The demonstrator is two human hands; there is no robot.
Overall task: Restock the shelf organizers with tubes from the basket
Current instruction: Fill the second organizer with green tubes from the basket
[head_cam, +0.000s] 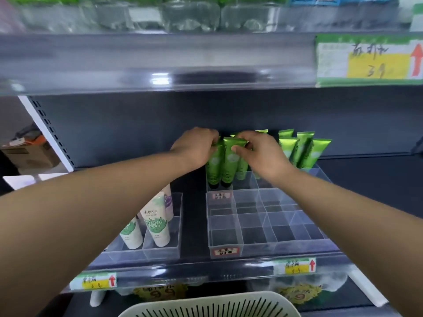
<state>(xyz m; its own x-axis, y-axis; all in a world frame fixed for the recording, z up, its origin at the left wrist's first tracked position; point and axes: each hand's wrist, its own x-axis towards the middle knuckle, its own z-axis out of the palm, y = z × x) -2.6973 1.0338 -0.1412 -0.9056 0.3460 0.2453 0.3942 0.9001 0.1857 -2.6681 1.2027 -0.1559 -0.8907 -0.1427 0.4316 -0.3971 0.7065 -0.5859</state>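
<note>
Both hands reach to the back of the middle shelf. My left hand (196, 146) pinches the crimped top of a green tube (215, 163) standing in the rear clear organizer (246, 179). My right hand (258, 154) pinches the top of the neighbouring green tube (231, 163). Several more green tubes (302, 152) stand upright in the same organizer to the right. The pale slotted basket (210, 305) shows its rim at the bottom edge; its contents are out of view.
A clear divided organizer (263, 223) sits in front of the green tubes. To the left, a clear organizer (160, 245) holds white tubes (155, 223). Price tags (295, 266) line the shelf edge. The upper shelf (160, 62) overhangs above the hands.
</note>
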